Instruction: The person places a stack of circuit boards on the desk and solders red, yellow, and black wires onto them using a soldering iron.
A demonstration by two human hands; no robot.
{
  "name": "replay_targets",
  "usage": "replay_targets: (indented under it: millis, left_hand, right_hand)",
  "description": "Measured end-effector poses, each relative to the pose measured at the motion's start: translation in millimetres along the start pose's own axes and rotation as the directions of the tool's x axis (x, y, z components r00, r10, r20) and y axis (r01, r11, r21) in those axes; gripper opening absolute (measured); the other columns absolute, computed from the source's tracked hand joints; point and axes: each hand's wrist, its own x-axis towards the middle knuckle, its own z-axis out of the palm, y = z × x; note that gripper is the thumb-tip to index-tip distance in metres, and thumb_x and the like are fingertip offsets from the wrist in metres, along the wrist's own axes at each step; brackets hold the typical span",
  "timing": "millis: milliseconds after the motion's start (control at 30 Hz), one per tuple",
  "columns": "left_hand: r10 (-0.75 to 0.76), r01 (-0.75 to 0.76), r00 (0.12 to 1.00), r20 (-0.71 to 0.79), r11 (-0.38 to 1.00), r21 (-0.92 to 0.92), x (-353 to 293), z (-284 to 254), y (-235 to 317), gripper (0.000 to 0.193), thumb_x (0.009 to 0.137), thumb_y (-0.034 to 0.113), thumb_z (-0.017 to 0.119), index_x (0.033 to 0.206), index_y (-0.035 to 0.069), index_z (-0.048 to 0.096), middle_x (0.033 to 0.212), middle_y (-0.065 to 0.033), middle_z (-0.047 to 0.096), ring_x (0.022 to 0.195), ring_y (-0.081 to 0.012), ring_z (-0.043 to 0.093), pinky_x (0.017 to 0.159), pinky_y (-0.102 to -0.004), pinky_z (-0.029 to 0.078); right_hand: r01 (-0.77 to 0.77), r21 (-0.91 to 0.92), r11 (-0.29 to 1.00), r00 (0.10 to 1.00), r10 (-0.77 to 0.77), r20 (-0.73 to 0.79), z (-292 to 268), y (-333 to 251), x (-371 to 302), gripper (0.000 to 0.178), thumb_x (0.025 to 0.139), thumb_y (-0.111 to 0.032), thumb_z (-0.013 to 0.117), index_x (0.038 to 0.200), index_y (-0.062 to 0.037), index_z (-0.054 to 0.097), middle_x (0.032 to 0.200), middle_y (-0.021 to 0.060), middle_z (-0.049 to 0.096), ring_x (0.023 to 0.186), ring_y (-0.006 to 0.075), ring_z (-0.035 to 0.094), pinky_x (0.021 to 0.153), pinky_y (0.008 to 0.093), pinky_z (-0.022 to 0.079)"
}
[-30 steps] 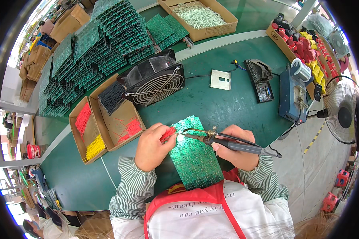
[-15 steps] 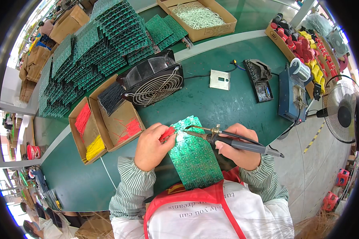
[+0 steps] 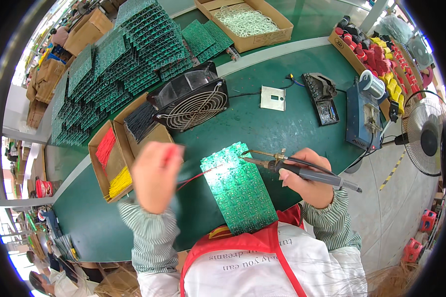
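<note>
Firmly, the right hand grips the soldering iron, tip over the circuit board.
Left hand blurred, grip unclear; best keep tip off red wire.

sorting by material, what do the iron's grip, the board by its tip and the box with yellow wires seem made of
Grip: probably plastic, matte grey without metallic shine.
Board: likely coated laminate, glossy green, throwing bright glare.
Box: seemingly cardboard, matte brown, thin-walled.
</note>
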Motion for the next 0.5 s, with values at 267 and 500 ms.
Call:
replay_targets:
  millis: [267,500]
  left_hand:
    - [0.107,-0.032,0.943,0.315,0.972,-0.233,-12,58,20,0.013,0.077,0.011,0.068,0.081,0.001,0.061,0.075,-0.0108,0.055,0.066,-0.0272,0.057,0.058,-0.0351,0.044]
    - [0.064,0.021,0.920,0.386,0.977,-0.212,-8,58,20,0.011,0.078,0.014,0.063,0.083,0.004,0.063,0.079,-0.0100,0.058,0.071,-0.0292,0.059,0.063,-0.0382,0.046]
  right_hand:
    - [-0.035,0.064,0.997,0.999,0.036,-0.014,4,1,0,0.018,0.076,-0.013,0.074,0.083,-0.0020,0.061,0.069,0.0032,0.062,0.062,0.0065,0.055,0.056,0.0228,0.045]
    - [-0.054,0.022,0.998,0.999,0.054,0.009,6,5,3,0.019,0.075,-0.013,0.074,0.084,-0.0029,0.061,0.069,0.0037,0.063,0.062,0.0073,0.057,0.057,0.0236,0.047]
